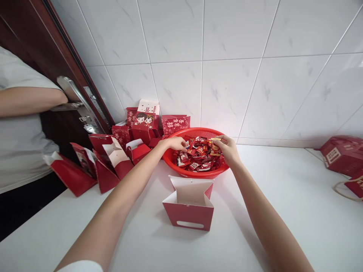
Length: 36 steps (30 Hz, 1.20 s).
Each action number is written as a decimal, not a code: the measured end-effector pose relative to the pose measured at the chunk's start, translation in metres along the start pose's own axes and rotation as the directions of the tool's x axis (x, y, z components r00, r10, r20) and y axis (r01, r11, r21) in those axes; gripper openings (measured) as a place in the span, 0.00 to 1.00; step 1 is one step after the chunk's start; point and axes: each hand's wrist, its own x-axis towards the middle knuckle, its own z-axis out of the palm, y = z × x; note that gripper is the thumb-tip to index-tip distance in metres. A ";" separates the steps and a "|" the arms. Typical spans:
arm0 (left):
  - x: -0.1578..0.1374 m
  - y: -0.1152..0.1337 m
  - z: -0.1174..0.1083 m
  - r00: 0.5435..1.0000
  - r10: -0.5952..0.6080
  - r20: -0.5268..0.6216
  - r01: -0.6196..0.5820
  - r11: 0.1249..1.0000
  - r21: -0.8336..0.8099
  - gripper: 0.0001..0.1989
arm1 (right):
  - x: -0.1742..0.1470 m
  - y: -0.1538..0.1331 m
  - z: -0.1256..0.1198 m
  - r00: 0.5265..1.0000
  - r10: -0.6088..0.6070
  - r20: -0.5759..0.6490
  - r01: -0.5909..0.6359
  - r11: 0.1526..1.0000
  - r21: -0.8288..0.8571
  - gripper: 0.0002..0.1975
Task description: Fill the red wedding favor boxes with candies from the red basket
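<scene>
A red plastic basket (195, 174) holds many wrapped candies (200, 151), mostly red with some gold. My left hand (176, 144) reaches over its left side, fingers curled and pinching at a red wrapped candy (183, 158); the fingertips are partly hidden. At the right rim, my right hand (229, 150) has thumb and fingers closed on a red candy packet with gold edges (215, 147). In front of the basket stands an open red gift box (188, 216), white inside, its top flaps spread and a handle slot facing me.
Several red gift boxes (121, 162) stand to the left, some open, others printed with figures (146, 119). A person in a white shirt (22, 143) stands by the door handle (70, 92). Red boxes (342, 155) sit at right. A tiled wall (227, 94) backs the white table (278, 170).
</scene>
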 end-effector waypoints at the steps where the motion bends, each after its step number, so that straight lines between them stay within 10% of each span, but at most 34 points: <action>1: 0.001 -0.001 0.003 1.000 0.005 0.016 -0.005 1.000 -0.004 0.18 | 0.000 0.000 0.000 1.000 0.000 0.008 0.000 1.000 -0.003 0.13; 15: 0.007 -0.005 0.013 0.992 0.111 -0.058 -0.122 0.966 -0.230 0.12 | 0.004 0.005 -0.002 0.996 -0.007 0.092 0.021 0.987 -0.160 0.12; 28: -0.003 0.021 0.013 0.887 0.325 -0.327 -0.458 0.698 -0.551 0.17 | 0.002 0.000 -0.002 0.982 0.071 0.172 -0.023 0.963 -0.267 0.08; 36: -0.013 0.011 0.010 0.974 0.157 -0.163 -0.194 0.950 -0.245 0.15 | 0.005 0.004 0.000 0.990 0.025 0.138 0.014 0.961 -0.276 0.09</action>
